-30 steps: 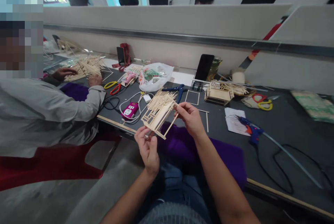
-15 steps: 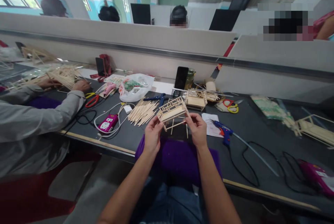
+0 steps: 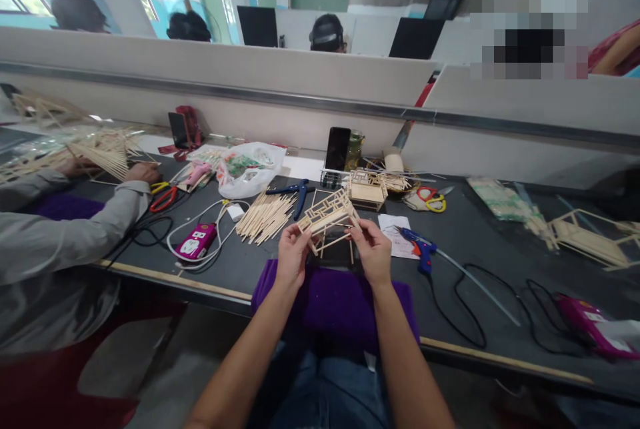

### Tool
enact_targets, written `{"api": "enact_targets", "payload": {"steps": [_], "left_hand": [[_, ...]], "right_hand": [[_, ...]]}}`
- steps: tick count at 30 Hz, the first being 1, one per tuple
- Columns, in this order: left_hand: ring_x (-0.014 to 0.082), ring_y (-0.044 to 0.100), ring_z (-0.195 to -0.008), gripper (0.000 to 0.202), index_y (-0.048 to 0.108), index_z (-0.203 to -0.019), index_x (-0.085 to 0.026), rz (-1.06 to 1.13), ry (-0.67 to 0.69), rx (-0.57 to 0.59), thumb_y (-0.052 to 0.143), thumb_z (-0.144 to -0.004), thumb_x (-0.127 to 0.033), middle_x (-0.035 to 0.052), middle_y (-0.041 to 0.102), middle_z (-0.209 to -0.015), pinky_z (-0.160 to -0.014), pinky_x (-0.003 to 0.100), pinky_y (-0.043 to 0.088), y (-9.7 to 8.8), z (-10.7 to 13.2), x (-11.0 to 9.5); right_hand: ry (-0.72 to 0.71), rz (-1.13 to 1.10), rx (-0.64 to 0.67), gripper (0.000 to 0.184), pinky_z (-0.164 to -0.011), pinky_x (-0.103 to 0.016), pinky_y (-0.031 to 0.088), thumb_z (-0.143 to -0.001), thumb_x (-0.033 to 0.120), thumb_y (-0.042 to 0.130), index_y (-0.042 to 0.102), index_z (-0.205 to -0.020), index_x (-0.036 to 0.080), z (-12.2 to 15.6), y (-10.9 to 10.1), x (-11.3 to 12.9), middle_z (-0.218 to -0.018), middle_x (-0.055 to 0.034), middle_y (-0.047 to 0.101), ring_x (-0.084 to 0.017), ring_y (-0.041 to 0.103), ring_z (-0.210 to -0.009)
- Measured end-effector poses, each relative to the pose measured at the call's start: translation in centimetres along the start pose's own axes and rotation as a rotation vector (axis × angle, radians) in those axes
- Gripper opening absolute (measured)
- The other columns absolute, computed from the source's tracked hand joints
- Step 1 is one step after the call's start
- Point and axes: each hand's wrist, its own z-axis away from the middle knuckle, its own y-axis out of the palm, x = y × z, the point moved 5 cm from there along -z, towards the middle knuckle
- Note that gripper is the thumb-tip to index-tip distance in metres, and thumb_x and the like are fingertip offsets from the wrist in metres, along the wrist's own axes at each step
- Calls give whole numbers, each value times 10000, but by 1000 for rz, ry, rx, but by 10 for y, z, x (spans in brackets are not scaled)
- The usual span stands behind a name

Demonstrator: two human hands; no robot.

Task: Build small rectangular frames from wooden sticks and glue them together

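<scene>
Between my two hands I hold a small model bench (image 3: 327,215) made of thin wooden sticks, tilted, above the purple cloth (image 3: 335,305) at the table's front edge. My left hand (image 3: 294,259) grips its left end between thumb and fingers. At the right end my right hand (image 3: 371,252) pinches the frame. Behind the model stands another stick model (image 3: 367,190). A pile of loose wooden sticks (image 3: 265,217) lies left of my hands, with a dark blue clamp-like tool (image 3: 299,195) beside it. To the right, a blue glue gun (image 3: 423,249) rests by a white paper (image 3: 393,235).
A phone (image 3: 337,149) stands upright at the back. Scissors (image 3: 433,199) lie at the right. A pink box (image 3: 197,241) with a white cable is at the left, near a co-worker's grey sleeve (image 3: 107,222). Another stick model (image 3: 590,239) sits far right. Black cords cross the table.
The view has shifted slightly, so the table's things appear further left. My hands keep hold of the model bench, which is tilted a little more.
</scene>
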Motion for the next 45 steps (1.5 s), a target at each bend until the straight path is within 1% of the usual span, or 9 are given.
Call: {"api": "enact_targets", "payload": {"steps": [5, 10, 16, 25, 31, 33, 37, 40, 45], "left_hand": [[141, 650, -808, 496, 569, -1057, -206, -138, 9, 92, 798, -633, -324, 42, 651, -1028, -728, 261, 513, -8, 9, 7], [160, 631, -801, 419, 653, -963, -163, -283, 54, 131, 784, -650, -409, 82, 655, -1029, -706, 266, 505, -23, 17, 12], [244, 591, -1070, 271, 716, -881, -193, -478, 241, 145, 750, -702, -393, 120, 605, -1214, -827, 331, 509, -17, 29, -3], [194, 686, -790, 510, 638, -1034, -167, -42, -101, 140, 838, -591, -322, 103, 714, -1021, -643, 265, 542, 11, 33, 0], [130, 632, -567, 578, 588, -1028, -149, -58, -181, 75, 846, -544, -330, 41, 714, -785, -476, 204, 467, 4, 24, 3], [113, 615, -546, 573, 560, -989, -156, -28, -189, 37, 855, -522, -307, 10, 695, -743, -465, 189, 446, 3, 21, 3], [104, 623, -589, 519, 523, -877, -156, 67, -170, -48, 862, -501, -269, -4, 670, -756, -505, 193, 465, 4, 13, 8], [92, 614, -585, 499, 501, -833, -158, 118, -145, -90, 861, -505, -265, -17, 643, -723, -542, 200, 482, 7, 8, 13], [86, 610, -605, 527, 475, -817, -174, 120, -138, -51, 872, -503, -320, -32, 630, -729, -551, 190, 489, 11, 13, 10]], "right_hand": [[-153, 164, 117, 182, -760, -330, 542, -854, 345, 595, 672, -959, 218, 6, 10, 27, -972, -69, 650, -203, 627, -894], [-295, 295, 331, 210, -889, -350, 506, -901, 271, 536, 662, -1068, 251, 15, 25, 54, -1058, -69, 661, -206, 615, -1016], [-374, 323, 355, 192, -858, -334, 508, -887, 221, 534, 677, -1013, 241, 6, 42, 72, -990, -66, 680, -203, 632, -961], [-402, 377, 494, 329, -925, -375, 498, -896, 204, 481, 632, -1185, 248, -2, 67, 73, -1127, -81, 671, -210, 620, -1052], [-212, 324, 85, 236, -947, -416, 488, -893, 321, 551, 674, -1078, 241, -16, -9, 58, -1082, -76, 687, -230, 631, -1031], [-83, 170, 92, 301, -943, -435, 495, -878, 379, 575, 643, -1134, 237, -12, -23, 37, -1132, -92, 675, -244, 626, -1071], [-4, -23, 240, 675, -1010, -448, 454, -818, 533, 616, 406, -1402, 266, 15, -11, 1, -1429, -136, 461, -272, 455, -1309], [-62, 178, 189, 999, -1077, -503, 370, -674, 530, 759, 240, -1484, 263, 31, 8, -7, -1501, -156, 323, -309, 328, -1384], [-166, 406, 95, 988, -1074, -499, 368, -729, 410, 733, 153, -1510, 235, 25, 19, 5, -1463, -172, 326, -310, 345, -1362]]}}
